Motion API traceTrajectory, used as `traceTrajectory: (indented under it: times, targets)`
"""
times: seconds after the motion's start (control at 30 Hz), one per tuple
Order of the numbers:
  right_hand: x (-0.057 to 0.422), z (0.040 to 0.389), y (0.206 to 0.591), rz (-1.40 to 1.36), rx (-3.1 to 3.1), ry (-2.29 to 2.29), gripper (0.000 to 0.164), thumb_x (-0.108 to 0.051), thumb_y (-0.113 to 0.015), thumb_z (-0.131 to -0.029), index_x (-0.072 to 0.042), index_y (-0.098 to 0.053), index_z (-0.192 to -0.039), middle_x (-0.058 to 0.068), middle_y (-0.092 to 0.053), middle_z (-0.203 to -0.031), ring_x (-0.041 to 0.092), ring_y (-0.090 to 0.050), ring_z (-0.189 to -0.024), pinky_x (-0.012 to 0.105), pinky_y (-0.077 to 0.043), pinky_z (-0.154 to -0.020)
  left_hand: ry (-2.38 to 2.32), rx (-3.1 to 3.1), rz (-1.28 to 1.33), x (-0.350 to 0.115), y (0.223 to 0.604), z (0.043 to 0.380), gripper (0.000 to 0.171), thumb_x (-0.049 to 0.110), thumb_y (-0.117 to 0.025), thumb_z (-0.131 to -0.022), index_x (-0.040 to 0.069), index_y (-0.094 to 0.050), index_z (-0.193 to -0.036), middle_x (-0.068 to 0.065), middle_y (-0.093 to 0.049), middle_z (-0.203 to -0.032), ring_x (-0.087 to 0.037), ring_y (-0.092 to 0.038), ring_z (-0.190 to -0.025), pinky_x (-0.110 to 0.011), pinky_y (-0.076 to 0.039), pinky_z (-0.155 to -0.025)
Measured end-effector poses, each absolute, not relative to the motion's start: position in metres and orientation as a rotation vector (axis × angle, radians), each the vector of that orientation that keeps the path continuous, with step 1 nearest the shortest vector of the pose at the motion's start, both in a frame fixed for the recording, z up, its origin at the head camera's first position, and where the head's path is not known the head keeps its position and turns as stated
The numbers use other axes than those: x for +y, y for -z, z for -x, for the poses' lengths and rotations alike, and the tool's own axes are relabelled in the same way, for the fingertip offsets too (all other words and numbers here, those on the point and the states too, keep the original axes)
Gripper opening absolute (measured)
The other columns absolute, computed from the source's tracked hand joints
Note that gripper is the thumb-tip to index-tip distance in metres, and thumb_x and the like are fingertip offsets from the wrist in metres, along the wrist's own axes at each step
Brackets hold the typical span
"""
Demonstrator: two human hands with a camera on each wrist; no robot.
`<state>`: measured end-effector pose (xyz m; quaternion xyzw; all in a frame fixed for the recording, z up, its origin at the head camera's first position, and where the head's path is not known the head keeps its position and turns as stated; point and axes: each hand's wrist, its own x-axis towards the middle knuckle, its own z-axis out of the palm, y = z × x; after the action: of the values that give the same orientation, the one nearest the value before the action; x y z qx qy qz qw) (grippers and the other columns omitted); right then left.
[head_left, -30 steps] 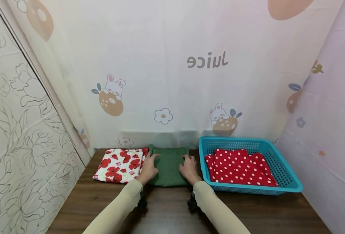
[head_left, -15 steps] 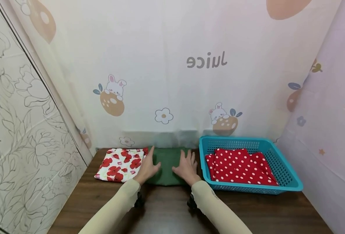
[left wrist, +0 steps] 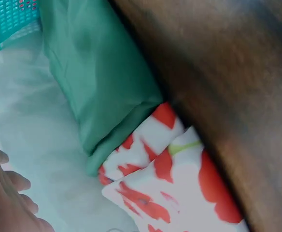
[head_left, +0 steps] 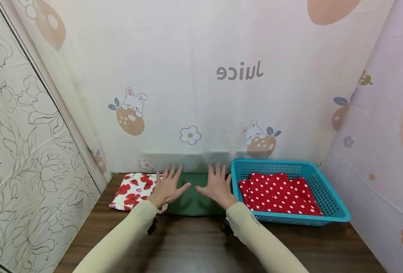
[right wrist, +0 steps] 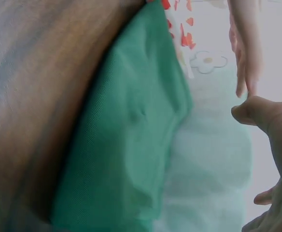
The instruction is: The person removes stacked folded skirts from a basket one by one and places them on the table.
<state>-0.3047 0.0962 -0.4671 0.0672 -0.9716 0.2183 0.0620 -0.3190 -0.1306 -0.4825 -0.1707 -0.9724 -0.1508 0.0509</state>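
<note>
A folded green cloth (head_left: 194, 197) lies flat on the table against the back curtain. Above its left edge my left hand (head_left: 167, 189) is held with fingers spread, gripping nothing. My right hand (head_left: 218, 189) hovers over the cloth's right edge, its fingers likewise spread and free. In both wrist views a gap shows between the hands and the green cloth (left wrist: 102, 72). Beside it on the left is a folded white cloth with red flowers (head_left: 134, 191), its right part hidden in the head view by my left hand. In the left wrist view, the two cloths touch.
A blue plastic basket (head_left: 339, 204) stands on the right, holding a red cloth with white dots (head_left: 278, 193). The brown wooden table (head_left: 191, 242) extends toward me. A patterned curtain (head_left: 194, 94) hangs behind, with more printed fabric at both sides.
Both hands have let go of the green cloth's sides, risen from it and spread their fingers. The left hand has shifted slightly left. The cloths and basket have stayed in place.
</note>
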Motion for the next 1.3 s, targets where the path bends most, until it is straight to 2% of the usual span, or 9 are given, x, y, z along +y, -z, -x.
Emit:
traceTrajectory:
  times: [0.17, 0.37, 0.43, 0.67, 0.87, 1.1, 1.3]
  targets:
    - [0.111, 0.308, 0.442, -0.247, -2.907, -0.499, 0.107, -0.065, -0.072, -0.085, -0.010, -0.024, -0.164, 0.023, -0.017, -0.170, 0.052, -0.006, -0.156, 0.079, -0.011, -0.117, 0.349, -2.931, 0.534, -0.127, 0.472, 0.324, 0.095, 0.079, -0.039, -0.094, 0.020, -0.021, -0.166, -0.020, -0.025, -0.169, -0.047, -0.012, -0.157, -0.078, -0.005, -0.117]
    - [0.143, 0.306, 0.424, -0.281, -2.924, -0.377, 0.108, -0.070, -0.065, -0.086, -0.013, -0.019, -0.166, 0.023, -0.011, -0.171, 0.054, 0.000, -0.155, 0.080, -0.005, -0.116, 0.269, -2.962, 0.563, -0.112, 0.461, 0.322, 0.104, 0.085, -0.039, -0.090, 0.023, -0.008, -0.167, -0.018, -0.015, -0.172, -0.046, -0.006, -0.158, -0.079, -0.003, -0.117]
    - [0.155, 0.305, 0.421, -0.286, -2.935, -0.351, 0.108, -0.071, -0.064, -0.086, -0.013, -0.019, -0.166, 0.024, -0.010, -0.171, 0.055, 0.000, -0.155, 0.081, -0.003, -0.116, 0.249, -2.957, 0.577, -0.106, 0.457, 0.321, 0.105, 0.086, -0.039, -0.089, 0.023, -0.007, -0.167, -0.017, -0.014, -0.172, -0.046, -0.006, -0.158, -0.079, -0.002, -0.117]
    - [0.202, 0.300, 0.424, -0.317, -2.905, -0.256, 0.113, -0.072, -0.068, -0.081, -0.010, -0.024, -0.164, 0.028, -0.015, -0.169, 0.060, -0.006, -0.153, 0.085, -0.007, -0.112, 0.261, -2.947, 0.654, -0.078, 0.444, 0.320, 0.106, 0.087, -0.037, -0.089, 0.024, -0.001, -0.167, -0.017, -0.011, -0.173, -0.044, -0.003, -0.159, -0.080, 0.000, -0.116]
    - [0.245, 0.292, 0.435, -0.284, -2.936, -0.236, 0.115, -0.071, -0.071, -0.078, -0.010, -0.026, -0.163, 0.030, -0.014, -0.168, 0.062, -0.008, -0.150, 0.086, -0.006, -0.110, 0.252, -2.925, 0.736, -0.043, 0.438, 0.319, 0.109, 0.087, -0.040, -0.087, 0.024, -0.001, -0.167, -0.017, -0.012, -0.173, -0.045, -0.005, -0.159, -0.080, -0.001, -0.116]
    - [0.290, 0.280, 0.440, -0.191, -2.991, -0.306, 0.112, -0.073, -0.068, -0.081, -0.010, -0.024, -0.163, 0.031, -0.012, -0.167, 0.064, -0.008, -0.149, 0.087, -0.006, -0.109, 0.279, -2.908, 0.796, 0.003, 0.427, 0.313, 0.113, 0.090, -0.040, -0.082, 0.027, -0.002, -0.167, -0.013, -0.009, -0.174, -0.045, -0.005, -0.159, -0.080, -0.001, -0.116]
    - [0.329, 0.270, 0.443, -0.075, -3.014, -0.369, 0.113, -0.070, -0.069, -0.082, -0.003, -0.023, -0.161, 0.039, -0.011, -0.163, 0.069, -0.007, -0.145, 0.089, -0.006, -0.106, 0.356, -2.917, 0.875, 0.044, 0.423, 0.305, 0.115, 0.089, -0.045, -0.080, 0.028, -0.001, -0.167, -0.011, -0.010, -0.174, -0.040, -0.004, -0.160, -0.075, -0.005, -0.120]
